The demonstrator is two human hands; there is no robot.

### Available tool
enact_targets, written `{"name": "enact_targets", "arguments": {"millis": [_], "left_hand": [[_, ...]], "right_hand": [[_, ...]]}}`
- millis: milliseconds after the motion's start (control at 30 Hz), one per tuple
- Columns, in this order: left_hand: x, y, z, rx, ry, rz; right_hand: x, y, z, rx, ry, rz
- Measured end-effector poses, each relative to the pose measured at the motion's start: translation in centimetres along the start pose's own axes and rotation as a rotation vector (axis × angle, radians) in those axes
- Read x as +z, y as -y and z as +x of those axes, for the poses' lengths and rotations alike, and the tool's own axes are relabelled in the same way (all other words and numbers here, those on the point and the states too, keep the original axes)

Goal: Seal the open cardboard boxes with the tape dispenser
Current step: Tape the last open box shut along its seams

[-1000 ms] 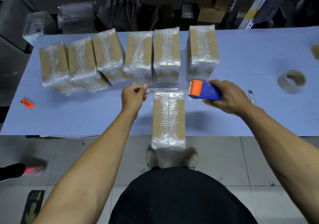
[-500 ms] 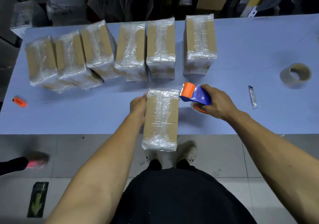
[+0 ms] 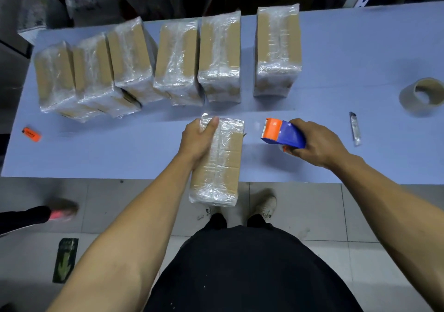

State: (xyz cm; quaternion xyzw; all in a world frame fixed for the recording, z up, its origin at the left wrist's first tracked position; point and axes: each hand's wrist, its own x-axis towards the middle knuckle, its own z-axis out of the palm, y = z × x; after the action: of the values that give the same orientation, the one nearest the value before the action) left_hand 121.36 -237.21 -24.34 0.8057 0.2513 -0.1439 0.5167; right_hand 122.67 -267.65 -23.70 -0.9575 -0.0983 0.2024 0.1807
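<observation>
- The left hand (image 3: 199,141) is lying on the near cardboard box (image 3: 217,162) at the centre of the frame, palm over the box's left edge and thumb stretched along the taped top toward its far end.
- That box is sitting lengthwise on the blue table (image 3: 360,71), its near end sticking out past the table's front edge.
- The right hand (image 3: 314,143) is gripping the tape dispenser (image 3: 282,133), fingers curled round its blue body, right of centre; the orange head is pointing left, just beside the box but not touching it.
- Six more wrapped boxes (image 3: 219,56) are standing in a row across the upper part of the frame, the rightmost one set a little apart.
- A tape roll (image 3: 421,96) is resting at the right edge of the frame, with a utility knife (image 3: 355,129) lying below and left of it.
- A small orange object (image 3: 31,134) is lying at the left edge of the table.
</observation>
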Motion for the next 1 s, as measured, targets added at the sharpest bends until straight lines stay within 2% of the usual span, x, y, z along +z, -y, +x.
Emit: {"name": "enact_targets", "arguments": {"millis": [167,267,400,567,733,800,867,933,1000], "left_hand": [[0.1,-0.4,-0.3,0.013,-0.022,-0.003],[0.2,-0.5,-0.3,0.006,-0.034,-0.014],[0.1,-0.5,-0.7,0.004,-0.042,-0.045],[-0.1,0.0,-0.8,-0.028,-0.061,-0.108],[-0.2,0.3,-1.6,0.029,-0.222,-0.205],[-0.4,0.4,-1.7,0.024,-0.231,-0.208],[-0.6,0.4,-1.5,0.007,-0.197,-0.206],[-0.7,0.4,-1.4,-0.012,-0.168,-0.216],[-0.8,0.1,-1.5,-0.023,-0.167,-0.252]], "right_hand": [[-0.5,6.9,2.6,-0.026,-0.082,-0.360],[-1.2,10.6,3.6,-0.008,-0.076,-0.602],[0.3,12.4,4.1,0.055,-0.017,-0.606],[1.3,8.9,4.3,0.194,-0.100,-0.512],[5.7,9.5,4.1,0.162,0.051,-0.303],[6.8,9.4,4.2,0.171,0.073,-0.245],[7.3,9.4,4.1,0.186,-0.094,-0.100],[6.8,10.7,3.6,0.153,-0.300,0.265],[5.8,13.2,2.9,0.174,-0.287,0.663]]}}
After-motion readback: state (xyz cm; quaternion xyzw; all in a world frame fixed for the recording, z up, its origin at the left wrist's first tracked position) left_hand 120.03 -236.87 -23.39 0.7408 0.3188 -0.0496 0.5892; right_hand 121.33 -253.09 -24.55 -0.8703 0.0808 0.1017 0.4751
